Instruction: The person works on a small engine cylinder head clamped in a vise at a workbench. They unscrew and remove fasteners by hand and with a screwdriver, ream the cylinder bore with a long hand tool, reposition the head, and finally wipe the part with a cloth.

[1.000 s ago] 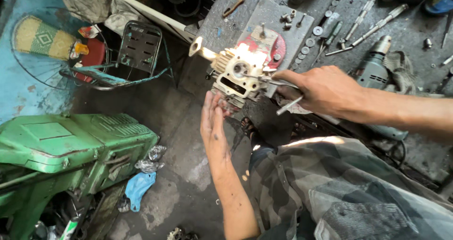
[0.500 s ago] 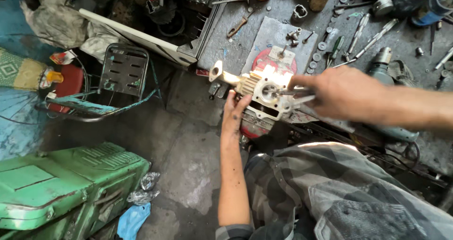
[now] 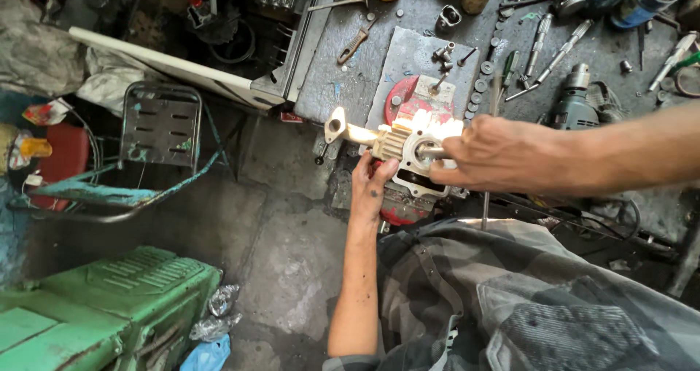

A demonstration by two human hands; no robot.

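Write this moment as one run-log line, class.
left hand: under engine part, supporting | right hand: grip on thin tool at engine part | place: edge of cluttered workbench

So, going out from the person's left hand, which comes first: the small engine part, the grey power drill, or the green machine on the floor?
1. Engine part: the left hand touches it from below, at the bench edge.
2. Grey power drill: lying on the bench, off to the right.
3. Green machine: on the floor, far lower left.
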